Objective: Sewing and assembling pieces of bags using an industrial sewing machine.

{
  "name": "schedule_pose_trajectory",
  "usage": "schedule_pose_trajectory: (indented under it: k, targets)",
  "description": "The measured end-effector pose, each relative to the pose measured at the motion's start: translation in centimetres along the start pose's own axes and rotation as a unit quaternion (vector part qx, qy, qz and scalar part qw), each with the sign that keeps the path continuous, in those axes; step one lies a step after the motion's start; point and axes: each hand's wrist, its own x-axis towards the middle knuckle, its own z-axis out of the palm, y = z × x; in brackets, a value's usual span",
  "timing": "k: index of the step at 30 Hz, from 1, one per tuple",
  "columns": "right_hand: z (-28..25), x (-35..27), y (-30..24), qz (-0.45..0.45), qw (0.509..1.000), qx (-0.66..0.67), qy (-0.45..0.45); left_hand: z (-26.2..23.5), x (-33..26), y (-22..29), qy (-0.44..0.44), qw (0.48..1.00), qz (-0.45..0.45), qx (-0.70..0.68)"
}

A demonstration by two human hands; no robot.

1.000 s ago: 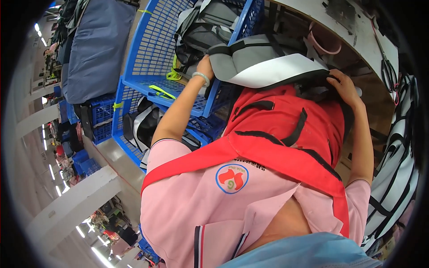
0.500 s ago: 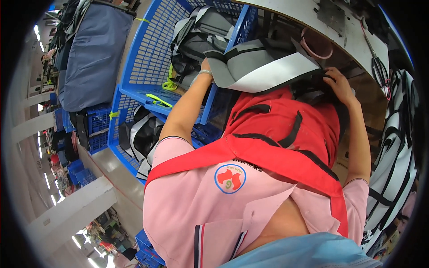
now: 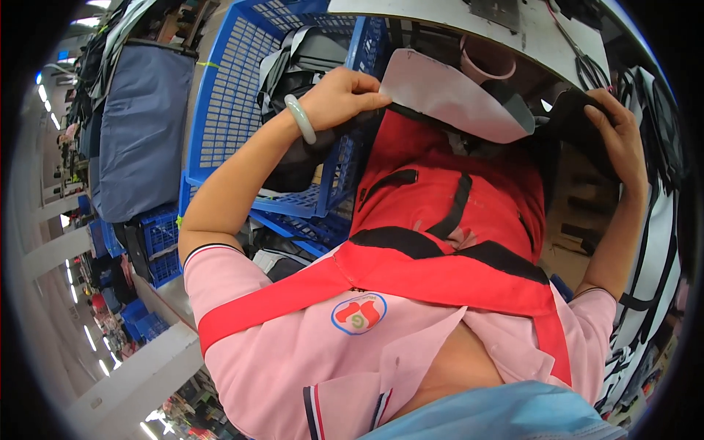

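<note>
Bkgd blue crate (image 3: 220, 125); shirt logo (image 3: 358, 314); L fingers (image 3: 370, 100) pinch panel (image 3: 447, 89).

The grey-and-white piece (image 3: 451, 95) has turned, its white face now showing where grey panels mostly did before. The person's left grip (image 3: 341, 95), earlier partly hidden behind it, is now in plain sight, pinching. The right grip (image 3: 623, 136) has shifted outward, spreading a black section (image 3: 576, 121) into view.

Left hand (image 3: 341, 99) has a pale panel (image 3: 447, 95) pinched by one end, right hand (image 3: 620, 136) has black fabric (image 3: 568, 117) at the other. Blue basket (image 3: 220, 125) off left, pink bucket (image 3: 490, 60) by the table (image 3: 433, 9).
</note>
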Motion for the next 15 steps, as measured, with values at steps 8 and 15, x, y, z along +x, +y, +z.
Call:
schedule_pose_trajectory:
  k: [8,15]
  targets:
    - [0.7,-0.7,-0.1,-0.014,0.999,0.009,-0.030,-2.9,1.2,-3.7,-0.018,0.998,0.028,-0.044]
    - [1.4,-0.4,0.4,-0.033,0.999,0.002,-0.033,-17.4,-8.1,2.0,0.364,0.751,0.111,0.540]
